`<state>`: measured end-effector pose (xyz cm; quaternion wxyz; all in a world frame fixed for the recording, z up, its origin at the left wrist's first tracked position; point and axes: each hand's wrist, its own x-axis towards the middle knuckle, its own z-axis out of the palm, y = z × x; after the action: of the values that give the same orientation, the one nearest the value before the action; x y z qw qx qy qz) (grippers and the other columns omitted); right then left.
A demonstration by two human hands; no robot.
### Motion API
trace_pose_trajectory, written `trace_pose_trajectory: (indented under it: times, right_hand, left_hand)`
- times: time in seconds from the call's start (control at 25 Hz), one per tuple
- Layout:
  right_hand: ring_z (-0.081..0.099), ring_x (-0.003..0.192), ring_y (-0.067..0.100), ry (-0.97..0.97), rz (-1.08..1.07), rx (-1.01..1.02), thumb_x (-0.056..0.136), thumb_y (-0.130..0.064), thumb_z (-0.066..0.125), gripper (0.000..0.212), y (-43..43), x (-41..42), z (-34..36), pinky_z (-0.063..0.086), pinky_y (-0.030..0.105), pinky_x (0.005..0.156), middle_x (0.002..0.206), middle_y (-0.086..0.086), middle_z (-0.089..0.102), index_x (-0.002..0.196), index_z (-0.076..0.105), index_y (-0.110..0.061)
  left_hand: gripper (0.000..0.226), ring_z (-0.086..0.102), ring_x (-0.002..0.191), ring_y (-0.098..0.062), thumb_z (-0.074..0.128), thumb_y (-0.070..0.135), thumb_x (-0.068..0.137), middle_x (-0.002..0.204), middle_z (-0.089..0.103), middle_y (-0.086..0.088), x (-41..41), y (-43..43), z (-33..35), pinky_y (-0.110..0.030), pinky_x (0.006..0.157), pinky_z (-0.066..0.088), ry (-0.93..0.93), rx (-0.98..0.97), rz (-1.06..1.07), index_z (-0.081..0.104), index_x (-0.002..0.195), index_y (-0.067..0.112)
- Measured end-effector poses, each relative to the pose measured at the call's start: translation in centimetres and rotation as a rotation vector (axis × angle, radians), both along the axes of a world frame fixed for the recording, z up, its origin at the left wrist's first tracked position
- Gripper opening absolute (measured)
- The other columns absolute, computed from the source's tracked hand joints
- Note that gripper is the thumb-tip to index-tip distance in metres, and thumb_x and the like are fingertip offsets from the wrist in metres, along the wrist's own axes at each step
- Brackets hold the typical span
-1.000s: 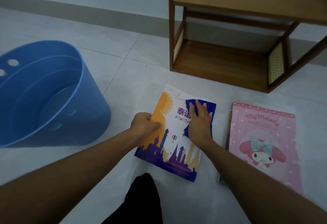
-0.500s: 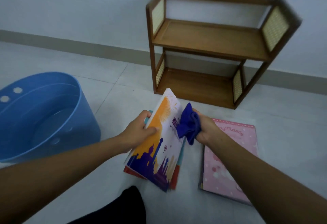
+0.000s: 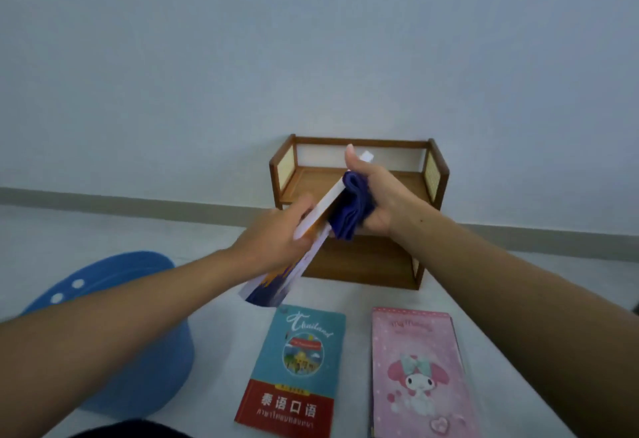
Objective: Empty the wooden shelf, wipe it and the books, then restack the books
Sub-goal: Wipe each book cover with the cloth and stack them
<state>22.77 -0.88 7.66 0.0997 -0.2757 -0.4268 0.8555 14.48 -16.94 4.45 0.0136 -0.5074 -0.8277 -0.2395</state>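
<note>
My left hand [image 3: 276, 237] grips a white-edged book with an orange and purple cover [image 3: 287, 264], held edge-on in the air in front of the wooden shelf [image 3: 356, 261]. My right hand [image 3: 375, 192] holds the same book's upper end, thumb up, with a bunched dark blue cloth [image 3: 352, 211] in its fingers against the book. The shelf stands against the wall with both its boards bare. On the floor lie a teal and red Thailand book [image 3: 297, 368] and a pink My Melody book [image 3: 418, 375], side by side.
A blue plastic tub [image 3: 138, 334] stands at the left under my left forearm. A grey skirting strip [image 3: 103, 206] runs along the wall. Dark clothing [image 3: 131, 430] shows at the bottom edge.
Both hands lifted the orange and purple book off the floor and raised it toward the shelf, uncovering the teal and red book beneath. The view tilted upward.
</note>
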Motion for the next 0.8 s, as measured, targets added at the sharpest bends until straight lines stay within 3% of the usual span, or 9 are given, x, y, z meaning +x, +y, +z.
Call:
trace_pose_trajectory:
  times: [0.12, 0.24, 0.36, 0.52, 0.64, 0.72, 0.8]
  right_hand:
    - [0.059, 0.061, 0.023, -0.015, -0.182, 0.176, 0.084, -0.018, 0.071, 0.031, 0.4, 1.5, 3.2, 0.056, 0.034, 0.056, 0.076, 0.011, 0.058, 0.106, 0.054, -0.005]
    - [0.061, 0.078, 0.026, -0.021, -0.384, 0.314, 0.087, -0.006, 0.06, 0.018, 2.2, 3.3, 3.2, 0.055, 0.041, 0.076, 0.09, 0.013, 0.058, 0.103, 0.054, -0.011]
    - [0.062, 0.076, 0.026, -0.053, -0.442, 0.526, 0.085, -0.003, 0.058, 0.012, 4.1, 5.5, 2.5, 0.057, 0.039, 0.07, 0.091, 0.015, 0.061, 0.096, 0.058, -0.008]
    - [0.06, 0.065, 0.024, 0.02, -0.394, 0.641, 0.082, 0.003, 0.059, 0.021, 5.8, 8.0, 2.9, 0.057, 0.037, 0.061, 0.085, 0.016, 0.064, 0.101, 0.064, -0.004]
    - [0.06, 0.074, 0.028, 0.106, -0.345, 0.591, 0.081, 0.002, 0.063, 0.023, 6.5, 9.1, 3.3, 0.055, 0.046, 0.074, 0.09, 0.017, 0.066, 0.1, 0.067, -0.01]
    - [0.059, 0.074, 0.027, 0.173, -0.318, 0.533, 0.081, 0.0, 0.064, 0.025, 6.5, 9.3, 3.5, 0.055, 0.044, 0.072, 0.09, 0.017, 0.065, 0.103, 0.067, -0.011]
    - [0.064, 0.068, 0.027, 0.254, -0.312, 0.439, 0.083, 0.0, 0.063, 0.024, 6.1, 9.1, 3.9, 0.057, 0.037, 0.063, 0.086, 0.015, 0.069, 0.105, 0.067, -0.007]
  left_hand:
    - [0.031, 0.046, 0.054, -0.01, 0.057, 0.029, 0.09, 0.065, 0.045, 0.012, 2.1, 1.9, 2.0, -0.026, 0.049, 0.036, 0.182, 0.046, -0.068, 0.04, 0.115, 0.024]
    - [0.047, 0.063, 0.069, -0.011, 0.058, 0.041, 0.089, 0.083, 0.058, 0.008, 3.6, 3.7, 1.5, -0.019, 0.054, 0.048, 0.123, -0.037, -0.208, 0.032, 0.125, 0.026]
    - [0.054, 0.061, 0.109, -0.012, 0.056, 0.049, 0.089, 0.127, 0.057, 0.005, 3.6, 4.4, -0.3, -0.023, 0.08, 0.052, -0.231, -0.148, -0.28, 0.031, 0.133, 0.032]
    - [0.029, 0.056, 0.114, -0.014, 0.042, 0.046, 0.096, 0.121, 0.059, 0.007, 1.3, 4.1, -0.9, -0.037, 0.096, 0.049, -0.394, 0.142, -0.01, 0.051, 0.118, 0.029]
    - [0.054, 0.045, 0.128, -0.024, 0.031, 0.059, 0.095, 0.136, 0.05, -0.001, -0.1, 3.7, 0.0, -0.044, 0.106, 0.038, -0.696, 0.362, 0.247, 0.043, 0.132, 0.022]
    - [0.079, 0.049, 0.116, -0.025, 0.022, 0.074, 0.086, 0.127, 0.053, -0.006, -0.4, 3.5, 0.5, -0.043, 0.097, 0.04, -1.0, 0.306, 0.339, 0.044, 0.136, 0.017]
    - [0.088, 0.055, 0.083, -0.024, 0.02, 0.084, 0.077, 0.092, 0.061, -0.01, -0.1, 2.8, 0.9, -0.036, 0.073, 0.042, -1.297, 0.277, 0.308, 0.064, 0.109, 0.016]
